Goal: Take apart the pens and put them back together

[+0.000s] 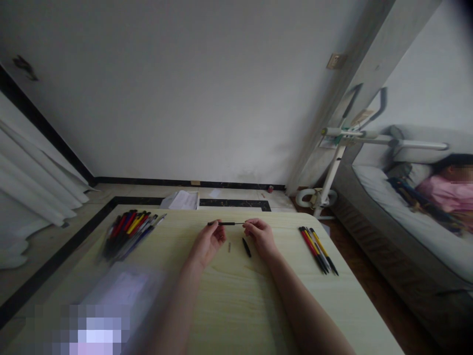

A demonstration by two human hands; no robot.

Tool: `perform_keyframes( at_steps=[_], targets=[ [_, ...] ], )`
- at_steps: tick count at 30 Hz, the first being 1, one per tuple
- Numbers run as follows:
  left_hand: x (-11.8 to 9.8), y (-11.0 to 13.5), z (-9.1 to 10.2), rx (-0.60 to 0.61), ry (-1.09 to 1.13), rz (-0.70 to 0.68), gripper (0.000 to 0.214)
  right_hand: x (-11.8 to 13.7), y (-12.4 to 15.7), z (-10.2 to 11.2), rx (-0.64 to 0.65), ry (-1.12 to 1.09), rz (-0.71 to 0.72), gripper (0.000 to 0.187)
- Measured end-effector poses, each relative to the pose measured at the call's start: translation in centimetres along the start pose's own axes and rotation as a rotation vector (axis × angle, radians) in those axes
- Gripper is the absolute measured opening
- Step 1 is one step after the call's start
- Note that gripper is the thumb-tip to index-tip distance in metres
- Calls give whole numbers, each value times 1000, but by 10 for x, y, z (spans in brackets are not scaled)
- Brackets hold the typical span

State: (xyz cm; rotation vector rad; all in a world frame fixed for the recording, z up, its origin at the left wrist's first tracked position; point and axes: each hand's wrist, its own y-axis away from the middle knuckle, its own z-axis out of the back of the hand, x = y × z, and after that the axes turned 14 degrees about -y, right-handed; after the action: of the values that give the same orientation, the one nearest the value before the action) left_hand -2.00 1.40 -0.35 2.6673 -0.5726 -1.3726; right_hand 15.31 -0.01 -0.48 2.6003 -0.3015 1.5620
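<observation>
My left hand (pixel 209 241) pinches the left end of a thin black pen barrel (pixel 223 224), held level above the wooden table (pixel 236 305). My right hand (pixel 260 232) is closed at the barrel's right end, where a fine refill tip shows between the fingers. Below the hands, a loose black pen part (pixel 246 247) and a small spring-like piece (pixel 229 247) lie on the table. A heap of coloured pens (pixel 129 231) rests to the left. A short row of red, black and yellow pens (pixel 318 242) lies to the right.
A clear plastic bag (pixel 125 291) lies at the near left of the table. A person in pink lies on a grey sofa (pixel 406 217) to the right. A white exercise machine (pixel 332 167) stands beyond the table's right corner. Papers (pixel 183 199) lie on the floor behind.
</observation>
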Motion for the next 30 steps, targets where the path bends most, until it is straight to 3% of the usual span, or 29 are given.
perform_keyframes(
  at_steps=[30],
  targets=[
    [1,1,-2,-7,-79,-21,22,5,4,-3,71,89,-35,19]
  ],
)
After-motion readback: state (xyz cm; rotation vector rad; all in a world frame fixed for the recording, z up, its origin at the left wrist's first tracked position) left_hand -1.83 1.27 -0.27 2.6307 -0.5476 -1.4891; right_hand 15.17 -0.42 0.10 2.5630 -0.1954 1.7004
